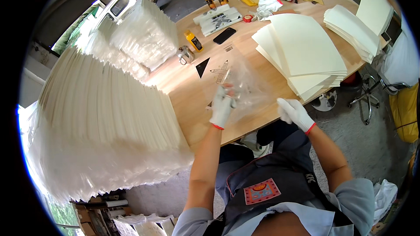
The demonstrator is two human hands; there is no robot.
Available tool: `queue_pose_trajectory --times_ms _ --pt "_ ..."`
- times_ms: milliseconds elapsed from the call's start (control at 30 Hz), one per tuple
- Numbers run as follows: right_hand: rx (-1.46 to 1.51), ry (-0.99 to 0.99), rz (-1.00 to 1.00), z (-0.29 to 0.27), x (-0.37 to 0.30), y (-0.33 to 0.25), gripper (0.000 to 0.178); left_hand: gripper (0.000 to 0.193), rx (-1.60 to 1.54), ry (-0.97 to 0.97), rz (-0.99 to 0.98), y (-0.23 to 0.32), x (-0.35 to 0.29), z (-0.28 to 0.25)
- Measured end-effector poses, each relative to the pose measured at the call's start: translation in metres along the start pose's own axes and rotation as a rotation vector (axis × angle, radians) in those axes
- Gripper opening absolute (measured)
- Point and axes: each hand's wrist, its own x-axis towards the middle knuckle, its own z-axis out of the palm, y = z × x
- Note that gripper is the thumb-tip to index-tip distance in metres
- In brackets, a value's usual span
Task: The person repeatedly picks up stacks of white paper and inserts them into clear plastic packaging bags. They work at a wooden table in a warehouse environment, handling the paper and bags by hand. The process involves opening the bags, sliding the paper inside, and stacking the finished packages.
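Observation:
My left hand (224,108), in a white glove with bare fingertips, pinches a clear plastic bag (249,89) on the wooden table. Printed on the bag are crossed pencil and ruler shapes and a black triangle; its sides look crumpled and glossy. My right hand (296,113), gloved in white with a red cuff, is closed at the near table edge, apart from the bag. Nothing sticks out of its curled fingers. To the right of the bag lies a fanned stack of large cream sheets (306,46).
Tall stacks of white sheets in clear plastic (105,113) stand at left. Beyond the bag are a metal cup (185,55), an orange bottle (193,40), a black phone (225,36), folded printed bags (216,19) and red tape (247,18). More sheets (352,30) lie at far right.

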Motion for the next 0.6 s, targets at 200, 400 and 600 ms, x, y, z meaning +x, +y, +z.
queue_pose_trajectory --times_ms 200,400,600 --pt "-0.345 0.154 -0.225 0.084 0.043 -0.023 0.027 0.033 0.363 0.149 0.227 0.017 -0.031 0.047" --pt "-0.744 -0.186 -0.386 0.071 0.081 0.043 0.032 0.029 0.723 -0.251 0.596 0.064 -0.108 0.118" --pt "-0.911 -0.260 -0.311 0.055 0.056 -0.008 0.035 0.026 0.815 -0.226 0.668 0.018 -0.101 0.117"
